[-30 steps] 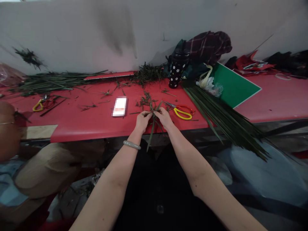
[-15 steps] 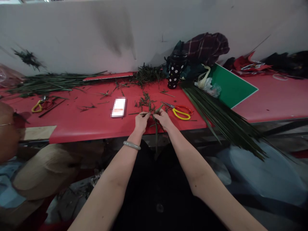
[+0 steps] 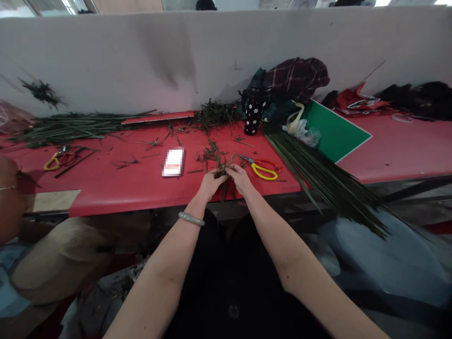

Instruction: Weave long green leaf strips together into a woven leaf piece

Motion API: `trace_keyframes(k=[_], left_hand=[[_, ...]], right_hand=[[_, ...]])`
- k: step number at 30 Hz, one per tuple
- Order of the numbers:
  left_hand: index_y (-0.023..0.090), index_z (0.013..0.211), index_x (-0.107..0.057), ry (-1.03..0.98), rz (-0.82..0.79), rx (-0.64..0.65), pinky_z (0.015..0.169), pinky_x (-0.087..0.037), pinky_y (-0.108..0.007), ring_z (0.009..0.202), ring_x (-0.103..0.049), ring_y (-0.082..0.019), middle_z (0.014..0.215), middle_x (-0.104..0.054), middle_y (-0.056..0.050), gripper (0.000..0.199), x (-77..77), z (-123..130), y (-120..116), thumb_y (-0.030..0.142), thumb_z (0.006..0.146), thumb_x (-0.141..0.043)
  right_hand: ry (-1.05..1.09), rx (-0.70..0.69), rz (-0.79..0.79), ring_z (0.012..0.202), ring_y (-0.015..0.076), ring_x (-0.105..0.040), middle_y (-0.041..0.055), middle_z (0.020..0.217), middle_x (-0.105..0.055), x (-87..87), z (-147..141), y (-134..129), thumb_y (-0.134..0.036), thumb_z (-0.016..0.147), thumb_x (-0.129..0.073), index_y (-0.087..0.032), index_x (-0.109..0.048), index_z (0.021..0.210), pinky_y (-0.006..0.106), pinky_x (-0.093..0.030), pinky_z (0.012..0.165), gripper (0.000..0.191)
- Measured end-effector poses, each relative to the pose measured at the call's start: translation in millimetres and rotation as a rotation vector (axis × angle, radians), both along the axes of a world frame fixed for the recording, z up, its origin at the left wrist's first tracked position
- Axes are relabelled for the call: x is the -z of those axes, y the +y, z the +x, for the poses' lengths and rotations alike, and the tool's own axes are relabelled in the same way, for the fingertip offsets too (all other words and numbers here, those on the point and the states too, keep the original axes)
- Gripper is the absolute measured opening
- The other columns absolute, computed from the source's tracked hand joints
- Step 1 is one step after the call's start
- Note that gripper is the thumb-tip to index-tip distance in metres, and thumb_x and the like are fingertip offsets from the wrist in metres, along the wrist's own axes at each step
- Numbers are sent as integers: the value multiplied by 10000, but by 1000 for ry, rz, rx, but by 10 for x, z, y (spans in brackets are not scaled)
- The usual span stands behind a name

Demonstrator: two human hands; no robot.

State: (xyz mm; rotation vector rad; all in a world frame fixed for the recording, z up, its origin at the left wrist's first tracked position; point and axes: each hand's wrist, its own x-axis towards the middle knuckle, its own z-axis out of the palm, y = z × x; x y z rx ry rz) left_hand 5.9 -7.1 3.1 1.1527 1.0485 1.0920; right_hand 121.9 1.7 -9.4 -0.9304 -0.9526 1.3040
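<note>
Fingers of L hand (image 3: 212, 182) & R hand (image 3: 239, 178) pinched close on narrow dark-green leaf strips (image 3: 224, 189); work prob. part-done, ends loose; long green leaf bundle (image 3: 326, 181) looks unworked.

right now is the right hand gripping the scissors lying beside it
No, those scissors lie on the red table, while the right hand and left hand pinch green leaf strips.

Looked forward and down from head height over the dark lap (image 3: 243, 282), facing the red table (image 3: 141, 190) and pale wall (image 3: 106, 61) beyond; framed left hand (image 3: 211, 182) and right hand (image 3: 239, 179) near mid-view.
</note>
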Motion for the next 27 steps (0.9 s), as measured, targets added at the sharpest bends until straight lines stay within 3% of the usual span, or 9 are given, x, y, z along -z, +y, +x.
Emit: trace_keyframes(k=[5, 9, 15, 22, 27], left_hand=[[132, 761, -604, -87, 29, -47, 710, -428, -260, 665, -564, -111, 704, -638, -11, 218, 53, 46, -17, 224, 577, -673], [134, 744, -613, -134, 57, -125, 677, -420, -241, 650, -549, -102, 692, -631, -5, 175, 49, 68, -30, 234, 603, -644], [139, 820, -627, -261, -16, -41, 721, -428, -248, 673, -565, -100, 716, -645, -6, 281, 2, 57, -9, 261, 575, -688], [146, 658, -545, -319, -45, -230, 592, -425, -211, 530, -521, -67, 567, -576, 37, 194, -3, 78, 4, 217, 558, -695], [144, 702, -561, -325, -74, -161, 556, -415, -204, 536, -525, -66, 623, -597, 19, 231, 14, 26, 26, 245, 558, -710]], right_hand=[[44, 28, -3, 681, 107, -517, -22, 707, -595, 12, -19, -3, -296, 557, -634, -177, -591, 723, 255, -400, 698, 210], [44, 50, 31, 643, 93, -497, -36, 663, -571, 4, -37, -19, -273, 560, -630, -174, -575, 683, 251, -395, 698, 167], [50, 7, 89, 661, 88, -502, -37, 714, -573, -28, -24, -47, -270, 581, -627, -180, -531, 664, 245, -397, 700, 156], [-42, 56, 118, 618, 83, -470, -51, 618, -508, 32, -45, 1, -283, 608, -608, -176, -529, 646, 233, -380, 661, 138], [-85, 81, 108, 582, 83, -451, -53, 592, -487, 61, -27, 31, -315, 633, -584, -180, -511, 658, 228, -376, 604, 155]])
